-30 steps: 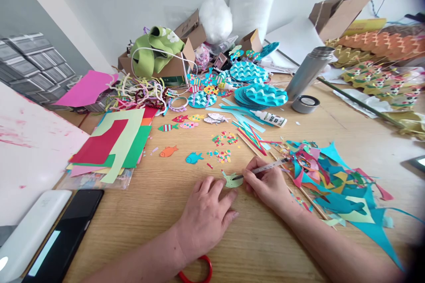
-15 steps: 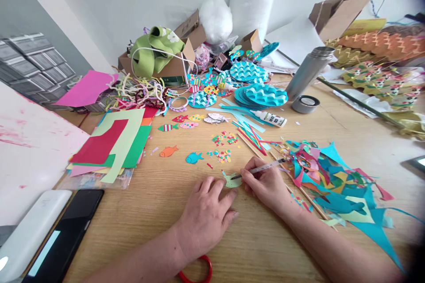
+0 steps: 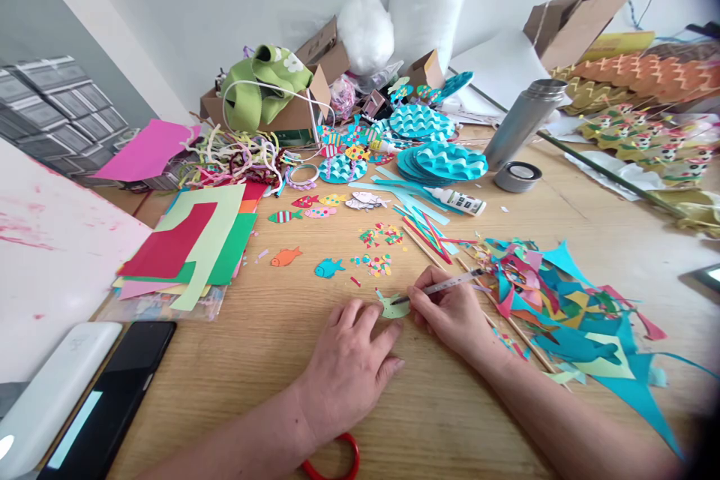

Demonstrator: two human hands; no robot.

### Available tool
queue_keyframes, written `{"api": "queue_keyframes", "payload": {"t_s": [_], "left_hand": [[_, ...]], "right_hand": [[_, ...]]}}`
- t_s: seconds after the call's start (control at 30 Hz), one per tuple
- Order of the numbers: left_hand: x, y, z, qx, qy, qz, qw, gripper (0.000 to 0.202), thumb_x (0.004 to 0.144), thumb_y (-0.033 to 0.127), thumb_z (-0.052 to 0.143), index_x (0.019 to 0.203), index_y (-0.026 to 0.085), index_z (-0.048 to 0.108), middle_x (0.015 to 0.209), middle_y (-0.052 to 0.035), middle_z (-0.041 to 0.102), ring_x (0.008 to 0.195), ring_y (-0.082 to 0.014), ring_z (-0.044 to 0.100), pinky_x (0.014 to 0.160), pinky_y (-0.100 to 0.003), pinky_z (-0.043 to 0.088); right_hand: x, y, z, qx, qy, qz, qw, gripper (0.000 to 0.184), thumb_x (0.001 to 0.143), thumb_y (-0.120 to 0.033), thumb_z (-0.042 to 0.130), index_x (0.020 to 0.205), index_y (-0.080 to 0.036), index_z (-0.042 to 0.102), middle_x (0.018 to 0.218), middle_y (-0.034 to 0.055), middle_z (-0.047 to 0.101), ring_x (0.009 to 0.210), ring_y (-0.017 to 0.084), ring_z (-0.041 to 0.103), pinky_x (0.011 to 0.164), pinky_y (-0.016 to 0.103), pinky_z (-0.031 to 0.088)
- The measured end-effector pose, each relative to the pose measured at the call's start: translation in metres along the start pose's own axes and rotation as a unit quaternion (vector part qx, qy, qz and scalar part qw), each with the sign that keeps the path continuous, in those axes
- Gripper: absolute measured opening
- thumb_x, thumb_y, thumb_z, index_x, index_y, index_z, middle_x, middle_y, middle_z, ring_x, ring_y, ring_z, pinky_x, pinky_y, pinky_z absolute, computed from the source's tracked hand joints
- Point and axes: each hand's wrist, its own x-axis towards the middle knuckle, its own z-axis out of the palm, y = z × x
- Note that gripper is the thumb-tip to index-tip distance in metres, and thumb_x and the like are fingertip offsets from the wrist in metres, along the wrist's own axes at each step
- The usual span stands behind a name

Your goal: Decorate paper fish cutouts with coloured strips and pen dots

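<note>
A small pale green paper cutout (image 3: 396, 307) lies on the wooden table, partly covered by my fingers. My right hand (image 3: 447, 309) is closed around a pen (image 3: 453, 283) with a clear barrel, its dark tip touching the cutout. Flat on the table, my left hand (image 3: 349, 349) has its fingers spread, the fingertips at the cutout's left edge. Just beyond lie a blue paper fish (image 3: 329, 268), an orange paper fish (image 3: 286, 256) and little piles of coloured paper bits (image 3: 379, 264). Red scissor handles (image 3: 352, 457) show beneath my left forearm.
Paper scraps (image 3: 568, 307) and thin wooden sticks (image 3: 520, 334) lie right of my hand. Coloured sheets (image 3: 169, 247), a phone (image 3: 112, 397) and a white power bank (image 3: 59, 390) are at left. Farther back are a glue bottle (image 3: 462, 201), a steel flask (image 3: 526, 124) and wavy blue discs (image 3: 444, 163).
</note>
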Motion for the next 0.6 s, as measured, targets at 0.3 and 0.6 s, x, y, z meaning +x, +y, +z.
{"api": "queue_keyframes", "payload": {"t_s": [0.3, 0.6], "left_hand": [[0.0002, 0.0001, -0.0004, -0.005, -0.005, -0.001, 1.000, 0.041, 0.092, 0.044, 0.048, 0.130, 0.030, 0.049, 0.125, -0.0041, 0.051, 0.113, -0.0252, 0.041, 0.097, -0.045, 0.042], [-0.0005, 0.0007, -0.0009, -0.009, -0.007, -0.002, 1.000, 0.040, 0.093, 0.044, 0.046, 0.129, 0.029, 0.050, 0.124, -0.0044, 0.051, 0.113, -0.0253, 0.042, 0.096, -0.045, 0.042]], "right_hand": [[-0.0005, -0.0026, 0.0002, 0.008, 0.000, 0.006, 1.000, 0.014, 0.074, -0.026, 0.058, 0.066, -0.022, 0.047, 0.045, -0.0056, 0.052, 0.036, 0.009, 0.046, 0.037, 0.019, 0.034], [-0.0005, -0.0001, 0.0002, 0.005, 0.002, 0.001, 1.000, 0.014, 0.073, -0.024, 0.058, 0.066, -0.022, 0.047, 0.045, -0.0055, 0.053, 0.036, 0.009, 0.046, 0.038, 0.019, 0.035]]}}
